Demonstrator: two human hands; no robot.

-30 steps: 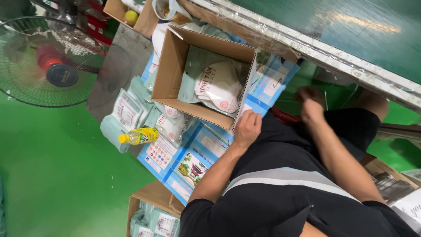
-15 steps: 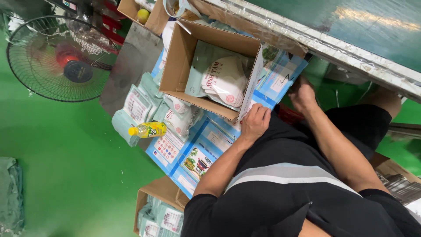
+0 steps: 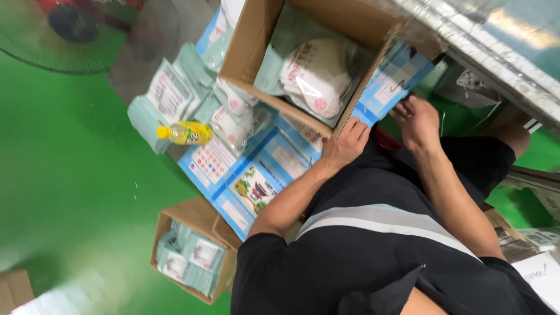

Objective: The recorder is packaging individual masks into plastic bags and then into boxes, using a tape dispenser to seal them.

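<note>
Two hands work at the near wall of an open cardboard box (image 3: 256, 41) on the green floor (image 3: 70, 175). Left hand (image 3: 345, 146) grips the box's near edge, fingers curled over the rim, probably to steady it. Right hand (image 3: 417, 119) holds a flat blue carton (image 3: 389, 86) standing tilted against the outside of that wall, fingers clamped on its lower edge; likely propped there to keep it within reach. Inside the box lie pale sealed pouches (image 3: 315, 73), white and mint green, stacked loosely.

More flat blue cartons (image 3: 245, 175) lie spread on the floor just beside the box, under its near side. Loose pouches (image 3: 169, 90) are piled on them to the left. A small yellow bottle (image 3: 186, 133) lies on its side on top of that pile. A second, smaller cardboard box (image 3: 195, 219) near the person's left arm holds more mint packs, upright in rows. A floor fan (image 3: 64, 29) sits at top left, well apart. The person wears a black shirt with a grey stripe.
</note>
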